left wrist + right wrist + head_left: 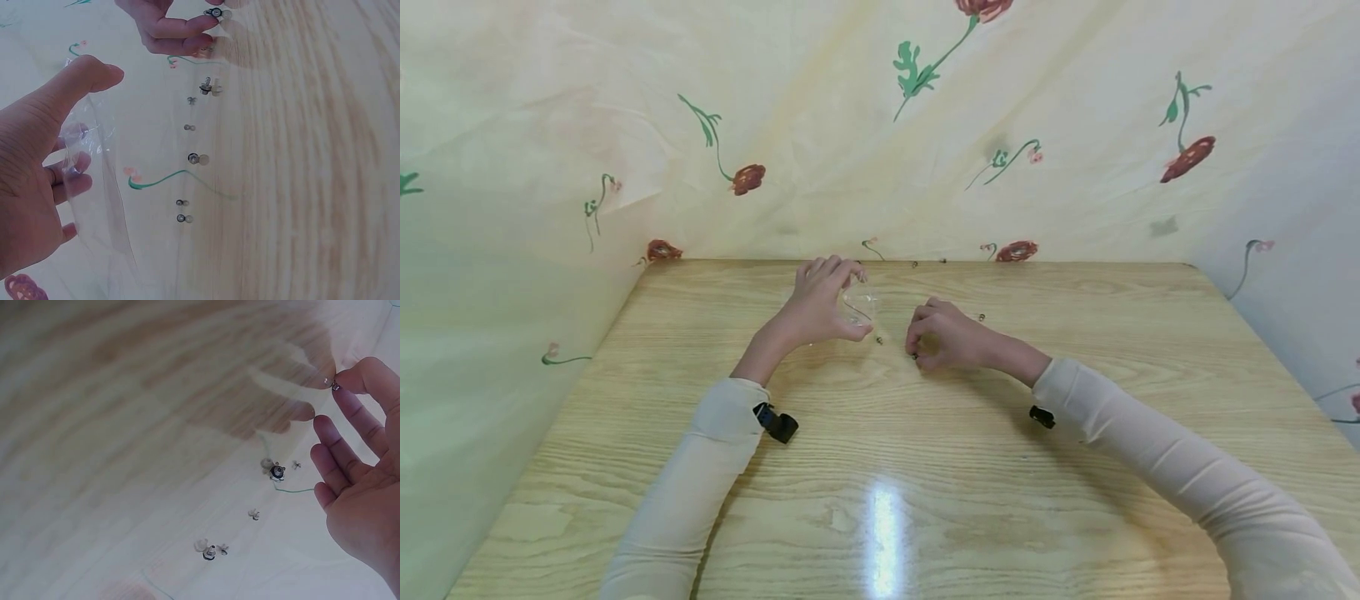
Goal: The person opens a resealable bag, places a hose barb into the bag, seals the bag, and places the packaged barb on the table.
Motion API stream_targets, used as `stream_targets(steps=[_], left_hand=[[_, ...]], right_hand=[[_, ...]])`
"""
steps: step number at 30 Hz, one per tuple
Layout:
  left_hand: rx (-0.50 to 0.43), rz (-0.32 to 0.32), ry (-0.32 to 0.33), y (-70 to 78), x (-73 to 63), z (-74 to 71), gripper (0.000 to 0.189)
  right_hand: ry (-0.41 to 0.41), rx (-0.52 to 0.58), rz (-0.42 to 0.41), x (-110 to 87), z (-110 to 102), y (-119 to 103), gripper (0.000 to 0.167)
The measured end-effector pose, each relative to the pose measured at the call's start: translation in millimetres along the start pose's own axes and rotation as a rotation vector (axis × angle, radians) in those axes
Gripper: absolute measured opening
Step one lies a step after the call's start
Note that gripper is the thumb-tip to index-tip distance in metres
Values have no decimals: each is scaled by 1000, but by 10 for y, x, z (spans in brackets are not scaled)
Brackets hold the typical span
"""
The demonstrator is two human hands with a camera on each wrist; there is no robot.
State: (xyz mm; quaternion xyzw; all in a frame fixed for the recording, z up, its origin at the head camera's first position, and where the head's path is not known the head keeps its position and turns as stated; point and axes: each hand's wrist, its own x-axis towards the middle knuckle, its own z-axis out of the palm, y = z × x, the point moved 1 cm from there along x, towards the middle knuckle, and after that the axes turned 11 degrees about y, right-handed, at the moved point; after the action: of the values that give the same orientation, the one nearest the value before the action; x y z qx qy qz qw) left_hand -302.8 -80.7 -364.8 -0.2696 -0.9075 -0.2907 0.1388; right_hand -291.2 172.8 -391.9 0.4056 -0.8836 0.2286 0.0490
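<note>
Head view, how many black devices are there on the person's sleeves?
2. One black device sits at the cuff of the left sleeve; the other black device shows below the right sleeve's cuff, perhaps partly hidden.

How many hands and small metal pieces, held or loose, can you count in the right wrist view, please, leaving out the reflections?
Bare right hand: 1
Small shiny metal piece pinched in that hand: 1
Small shiny metal pieces loose on the pale wood-grain table: 5
Total: 7
</note>
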Motion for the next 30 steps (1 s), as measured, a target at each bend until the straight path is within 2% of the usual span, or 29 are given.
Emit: stream_targets(steps=[6, 17, 30], left_hand=[[-5, -5, 0, 1, -1, -9, 61], [-1, 1, 2, -20, 3, -5, 63], [-11, -15, -10, -2, 0, 5, 62]], right_hand=[[3, -27, -10, 3, 9, -13, 12], [-11, -24, 30, -10, 9, -41, 12], [0, -27, 2, -18, 15, -47, 10]])
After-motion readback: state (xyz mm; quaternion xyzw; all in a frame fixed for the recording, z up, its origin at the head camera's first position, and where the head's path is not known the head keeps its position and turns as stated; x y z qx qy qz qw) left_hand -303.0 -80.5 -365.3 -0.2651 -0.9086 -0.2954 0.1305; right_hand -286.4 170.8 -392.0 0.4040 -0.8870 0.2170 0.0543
